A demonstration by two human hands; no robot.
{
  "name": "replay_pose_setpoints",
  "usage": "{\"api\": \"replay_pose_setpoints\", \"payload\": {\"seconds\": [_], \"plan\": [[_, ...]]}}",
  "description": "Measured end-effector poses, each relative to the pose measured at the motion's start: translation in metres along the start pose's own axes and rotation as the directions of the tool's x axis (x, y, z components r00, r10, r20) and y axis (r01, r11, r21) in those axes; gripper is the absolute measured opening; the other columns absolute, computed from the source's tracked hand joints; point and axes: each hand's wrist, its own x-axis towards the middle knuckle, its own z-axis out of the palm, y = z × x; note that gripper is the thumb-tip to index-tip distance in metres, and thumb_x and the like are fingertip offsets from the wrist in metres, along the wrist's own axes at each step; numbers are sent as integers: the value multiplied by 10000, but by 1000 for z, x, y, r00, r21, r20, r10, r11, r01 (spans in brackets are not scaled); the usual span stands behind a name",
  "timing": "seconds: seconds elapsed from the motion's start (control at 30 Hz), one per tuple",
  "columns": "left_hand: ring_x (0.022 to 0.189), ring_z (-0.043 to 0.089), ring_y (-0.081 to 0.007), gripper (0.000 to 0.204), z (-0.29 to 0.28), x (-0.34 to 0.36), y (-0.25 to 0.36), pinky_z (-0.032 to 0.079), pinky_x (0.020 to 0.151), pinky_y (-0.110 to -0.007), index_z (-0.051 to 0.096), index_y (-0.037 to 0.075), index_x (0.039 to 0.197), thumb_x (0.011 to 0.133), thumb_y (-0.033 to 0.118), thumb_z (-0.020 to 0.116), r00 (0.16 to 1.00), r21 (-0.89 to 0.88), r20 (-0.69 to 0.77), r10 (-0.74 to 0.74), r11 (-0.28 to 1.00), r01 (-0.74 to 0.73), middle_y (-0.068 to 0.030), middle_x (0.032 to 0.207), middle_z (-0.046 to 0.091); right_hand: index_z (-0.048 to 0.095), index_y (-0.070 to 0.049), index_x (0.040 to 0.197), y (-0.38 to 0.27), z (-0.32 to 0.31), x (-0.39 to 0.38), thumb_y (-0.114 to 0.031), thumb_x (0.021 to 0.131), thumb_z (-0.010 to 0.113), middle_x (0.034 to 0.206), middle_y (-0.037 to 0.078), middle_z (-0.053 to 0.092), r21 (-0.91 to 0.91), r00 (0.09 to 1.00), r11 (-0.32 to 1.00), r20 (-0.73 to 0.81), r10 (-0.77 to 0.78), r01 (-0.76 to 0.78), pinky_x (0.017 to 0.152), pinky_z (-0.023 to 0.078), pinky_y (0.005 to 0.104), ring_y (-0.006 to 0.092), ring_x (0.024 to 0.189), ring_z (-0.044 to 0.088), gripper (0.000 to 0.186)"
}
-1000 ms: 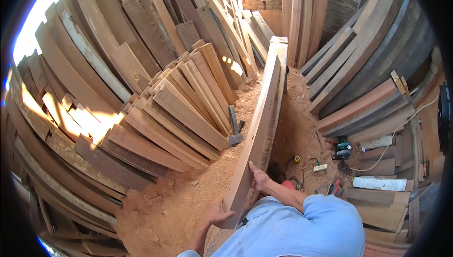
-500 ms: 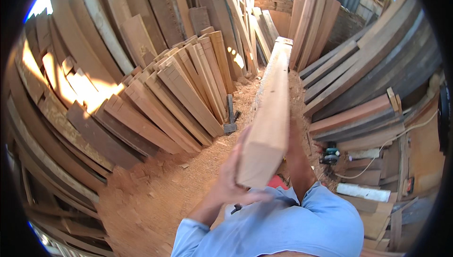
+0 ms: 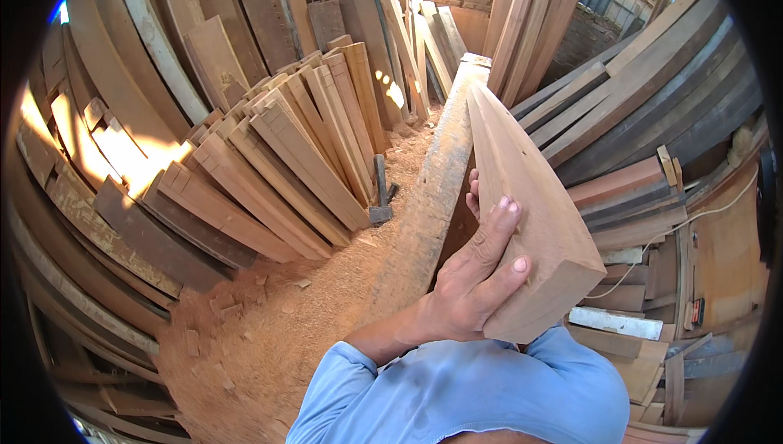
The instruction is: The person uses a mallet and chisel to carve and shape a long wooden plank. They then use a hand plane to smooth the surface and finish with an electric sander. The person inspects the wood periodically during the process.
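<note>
My left hand (image 3: 477, 277) grips the near end of a planed pale-brown timber (image 3: 542, 240), thumb and fingers pressed along its top and side. A few fingers of my right hand (image 3: 474, 195) curl round the timber's left edge farther along; the rest of that hand is hidden under it. The timber slants from the far middle toward my right, its near end close to my chest. Beside it on the left runs a long, rough, weathered beam (image 3: 416, 224), reaching to the far end.
Upright boards (image 3: 277, 167) crowd the left, with a hammer (image 3: 380, 213) standing before them among sawdust. Dark planks (image 3: 628, 118) lean at the right, where a pale cable (image 3: 669, 232) hangs over offcuts. A white-painted board (image 3: 616, 322) lies low at the right.
The timber has been turned, and its near end has swung right and toward me, opening a gap from the weathered beam. My left hand has moved right with it, higher on the timber.
</note>
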Motion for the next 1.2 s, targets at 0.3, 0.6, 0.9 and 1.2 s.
{"api": "replay_pose_setpoints", "payload": {"seconds": [0.3, 0.6, 0.9, 1.2], "plan": [[1306, 491, -570, 565, 2, 1, -1, 467, 1055, -553, 460, 56, 1405, 913, 154, 721, 999, -45, -22, -32, 998, 31, -471, 1384, 438, 557, -67, 1350, -3, 10, 15, -508, 1028, 507, 1206, 114, 663, 19, 1000, 1000, 29, 8, -9, 1005, 528, 438, 253, 1120, 651, 548], [1478, 212, -535, 943, -35, -13, 4, 267, 1179, -579, 354, 77, 1509, 788, 470, 818, 878, -180, 379, -293, 907, 381, -433, 1558, 165, 551, -71, 1344, 1, 24, 34, -555, 1012, 513, 1172, 123, 664, 45, 996, 996, 55, 70, -73, 984, 543, 441, 259, 1086, 662, 588], [1518, 209, -335, 1417, -120, -173, 7, 206, 1221, -477, 13, 104, 1638, 652, 748, 802, -124, -225, 548, -827, -288, 931, -238, 1649, 164, 584, -73, 1286, 121, -80, 33, -740, 892, 557, 1182, 98, 654, 19, 960, 962, -67, 272, -272, 1019, 515, 473, 246, 1160, 612, 776], [1470, 350, -342, 1255, -111, -302, 10, 310, 1185, -440, 68, 21, 1622, 711, 429, 829, -189, 196, 344, -920, -127, 972, -265, 1604, 288, 623, -156, 1178, 104, -198, 39, -469, 1057, 486, 1037, -8, 655, -291, 716, 837, -680, 160, -463, 697, 476, 317, 119, 873, 618, 363]]}}
